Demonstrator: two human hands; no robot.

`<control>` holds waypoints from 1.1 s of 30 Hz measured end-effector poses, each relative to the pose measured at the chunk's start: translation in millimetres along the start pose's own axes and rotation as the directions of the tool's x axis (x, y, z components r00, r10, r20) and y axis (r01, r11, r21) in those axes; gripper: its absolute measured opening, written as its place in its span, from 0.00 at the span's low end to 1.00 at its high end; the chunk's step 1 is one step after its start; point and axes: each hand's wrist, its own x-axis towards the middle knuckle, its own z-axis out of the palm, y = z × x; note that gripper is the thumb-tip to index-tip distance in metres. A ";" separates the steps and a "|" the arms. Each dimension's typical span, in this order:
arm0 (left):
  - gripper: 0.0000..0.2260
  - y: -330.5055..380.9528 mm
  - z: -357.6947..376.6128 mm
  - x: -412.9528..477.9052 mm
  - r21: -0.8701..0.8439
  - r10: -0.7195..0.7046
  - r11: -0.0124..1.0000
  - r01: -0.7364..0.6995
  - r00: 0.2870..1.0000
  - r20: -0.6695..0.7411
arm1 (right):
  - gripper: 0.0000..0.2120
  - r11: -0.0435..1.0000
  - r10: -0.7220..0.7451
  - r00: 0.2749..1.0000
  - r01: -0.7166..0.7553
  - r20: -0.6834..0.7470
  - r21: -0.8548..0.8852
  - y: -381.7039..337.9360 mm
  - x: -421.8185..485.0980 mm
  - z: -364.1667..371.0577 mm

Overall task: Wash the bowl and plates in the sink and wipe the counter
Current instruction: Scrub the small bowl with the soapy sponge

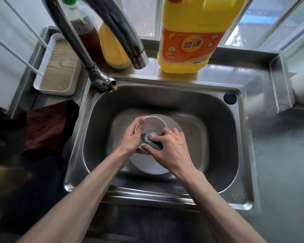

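— Starting well out to the left of the hands, what is there?
— A white tray (56, 92) with a wood-grain insert, far beyond the left hand. Nearer, a dark red cloth (46, 127) lies crumpled just beside the sink (147, 197).
— And the left hand (132, 137)?
— It grips the white bowl (154, 125) by its rim, thumb hooked over the edge. The bowl is tilted, its inside facing the right hand, down in the basin.
— Between the 2 hands?
— A dark green sponge (152, 142) with a dab of foam, pressed into the bowl.
— The right hand (172, 148)?
— Curled over the sponge, fingers pinching it against the bowl's inside.
— Under them?
— A white plate (147, 165) on the sink floor, below both hands and the bowl. Whether a 2nd plate lies with it I cannot tell.
— Beyond the hands?
— The faucet (123, 32) arches overhead. Behind it stand a brown bottle (88, 35) and a yellow bottle (111, 50). Beyond the right hand stands 1 yellow detergent jug (188, 37) on the ledge. Off to the right of that hand stretches the grey counter (279, 163).
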 end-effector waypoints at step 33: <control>0.16 -10.2 -6.9 -4.6 0.004 0.105 0.994 -0.105 0.994 -0.021 | 0.13 0.978 -0.010 0.988 -0.022 0.153 0.210 -3.8 10.9 3.3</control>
